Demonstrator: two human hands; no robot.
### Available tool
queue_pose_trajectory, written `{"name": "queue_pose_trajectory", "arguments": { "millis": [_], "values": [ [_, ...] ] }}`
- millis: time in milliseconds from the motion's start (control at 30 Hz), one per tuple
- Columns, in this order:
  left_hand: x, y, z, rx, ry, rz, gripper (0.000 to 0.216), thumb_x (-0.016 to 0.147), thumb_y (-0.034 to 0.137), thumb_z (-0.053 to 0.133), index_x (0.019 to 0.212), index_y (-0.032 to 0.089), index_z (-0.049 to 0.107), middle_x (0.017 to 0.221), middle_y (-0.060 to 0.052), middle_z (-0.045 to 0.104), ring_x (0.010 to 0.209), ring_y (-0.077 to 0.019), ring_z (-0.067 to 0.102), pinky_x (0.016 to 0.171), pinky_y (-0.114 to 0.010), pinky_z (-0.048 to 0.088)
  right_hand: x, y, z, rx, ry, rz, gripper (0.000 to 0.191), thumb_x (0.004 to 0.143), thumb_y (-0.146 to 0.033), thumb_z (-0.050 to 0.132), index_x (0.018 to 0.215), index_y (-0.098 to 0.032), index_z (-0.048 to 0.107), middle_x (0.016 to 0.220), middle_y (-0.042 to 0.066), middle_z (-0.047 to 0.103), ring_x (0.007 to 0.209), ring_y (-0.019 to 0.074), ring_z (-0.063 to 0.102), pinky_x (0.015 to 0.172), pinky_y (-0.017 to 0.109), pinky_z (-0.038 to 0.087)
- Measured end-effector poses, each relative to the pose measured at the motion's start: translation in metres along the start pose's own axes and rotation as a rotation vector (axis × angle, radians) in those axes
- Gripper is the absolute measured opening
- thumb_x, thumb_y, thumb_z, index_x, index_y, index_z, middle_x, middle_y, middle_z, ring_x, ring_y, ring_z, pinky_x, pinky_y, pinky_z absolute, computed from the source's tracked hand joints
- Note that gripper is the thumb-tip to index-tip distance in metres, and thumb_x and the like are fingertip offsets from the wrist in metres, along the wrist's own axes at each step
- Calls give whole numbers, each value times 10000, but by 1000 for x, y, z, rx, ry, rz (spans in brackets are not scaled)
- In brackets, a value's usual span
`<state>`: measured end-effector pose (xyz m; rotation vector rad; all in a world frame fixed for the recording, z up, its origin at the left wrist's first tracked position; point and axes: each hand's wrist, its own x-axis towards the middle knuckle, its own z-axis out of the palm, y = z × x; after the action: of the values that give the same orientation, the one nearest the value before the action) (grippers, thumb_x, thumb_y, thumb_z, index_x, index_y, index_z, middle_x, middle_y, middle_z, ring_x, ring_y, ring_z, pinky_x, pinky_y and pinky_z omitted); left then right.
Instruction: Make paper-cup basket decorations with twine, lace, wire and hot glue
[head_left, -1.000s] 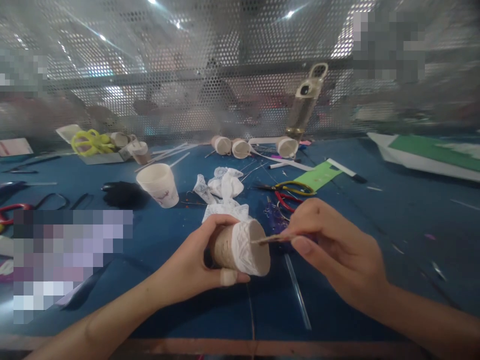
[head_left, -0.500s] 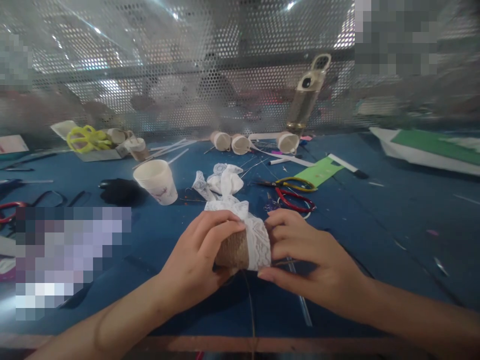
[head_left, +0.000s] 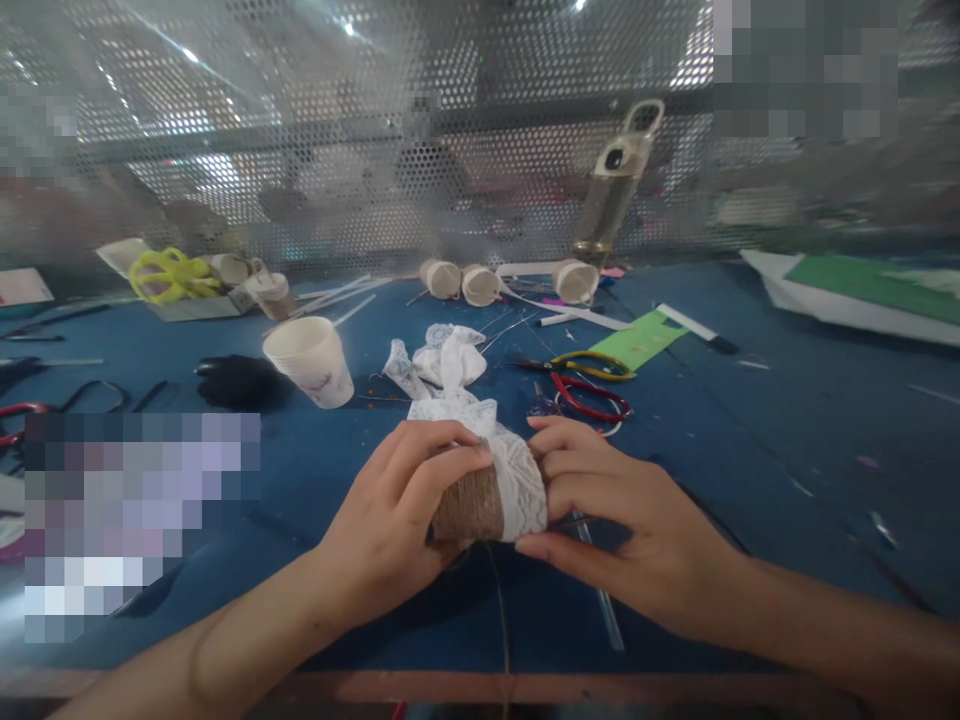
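Observation:
Between my hands lies a twine-wrapped cup (head_left: 472, 500) on its side, with a band of white lace ribbon (head_left: 523, 490) around its right part. My left hand (head_left: 397, 500) is closed around the cup's left side, its fingertips on the lace edge. My right hand (head_left: 607, 490) grips the cup's right end, thumb low and fingers bent above it. The lace runs on from the cup to a loose heap (head_left: 450, 360) just beyond. A strand of twine (head_left: 501, 610) hangs from the cup's underside toward the table's front edge.
A white paper cup (head_left: 311, 360) tilts at the left, beside a black bundle (head_left: 238, 382). Scissors with yellow and red handles (head_left: 592, 395) lie beyond my right hand. Several small wrapped cups (head_left: 480, 286) and a bottle (head_left: 611, 195) are by the perforated metal screen (head_left: 300, 150).
The twine-wrapped cup has turned or shifted slightly to the right, so a bit more twine shows left of the lace. Both hands keep nearly the same hold.

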<state>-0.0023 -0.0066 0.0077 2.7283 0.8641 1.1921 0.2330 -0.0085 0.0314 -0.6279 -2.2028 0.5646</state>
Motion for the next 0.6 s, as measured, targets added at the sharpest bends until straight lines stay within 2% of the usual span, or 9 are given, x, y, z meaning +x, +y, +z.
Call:
{"name": "queue_pose_trajectory", "arguments": {
  "millis": [133, 233, 300, 367, 500, 600],
  "values": [
    [-1, -1, -1, -14, 2, -26, 603, 743, -19, 696, 1282, 156, 493, 1263, -131, 566, 1162, -266, 569, 997, -424, 492, 0, 3, 1, -22, 5, -4, 128, 897, -168, 722, 782, -172, 665, 777, 4, 690, 906, 172, 630, 1117, 421, 381],
    [-1, -2, -2, -44, -29, -99, 623, 737, -3, 709, 1289, 181, 484, 1268, -121, 574, 1192, -267, 569, 1023, -431, 483, -1, 7, 2, -115, 38, -44, 127, 878, -199, 755, 785, -179, 672, 757, 0, 679, 927, 193, 621, 1100, 450, 392],
    [-2, -2, -3, -70, -50, -158, 630, 728, 16, 723, 1280, 197, 478, 1268, -112, 574, 1211, -271, 564, 1038, -441, 472, -3, 9, 1, -193, 78, -92, 113, 857, -229, 782, 849, -181, 680, 802, 14, 686, 979, 216, 616, 1093, 460, 401],
    [-2, -2, -5, -101, -49, -210, 633, 718, 27, 730, 1266, 210, 472, 1263, -103, 570, 1211, -267, 565, 1041, -437, 468, -4, 10, 0, -233, 133, -111, 200, 845, -256, 796, 989, -179, 680, 927, 51, 698, 1044, 236, 613, 1078, 445, 427],
    [-2, -2, -8, -246, 9, -248, 653, 718, 75, 767, 1270, 224, 449, 1263, -97, 544, 1191, -251, 570, 1004, -384, 492, -5, 12, -6, -167, 230, 30, 396, 857, -247, 769, 1214, -216, 602, 1188, 105, 635, 1171, 256, 593, 1039, 402, 483],
    [-2, -3, -7, -355, 44, -186, 662, 746, 138, 795, 1295, 233, 437, 1261, -99, 531, 1197, -252, 558, 1008, -378, 491, -4, 13, -7, -95, 238, 140, 401, 866, -273, 750, 1227, -235, 581, 1161, 91, 650, 1118, 251, 633, 959, 380, 536]
  ]
}}
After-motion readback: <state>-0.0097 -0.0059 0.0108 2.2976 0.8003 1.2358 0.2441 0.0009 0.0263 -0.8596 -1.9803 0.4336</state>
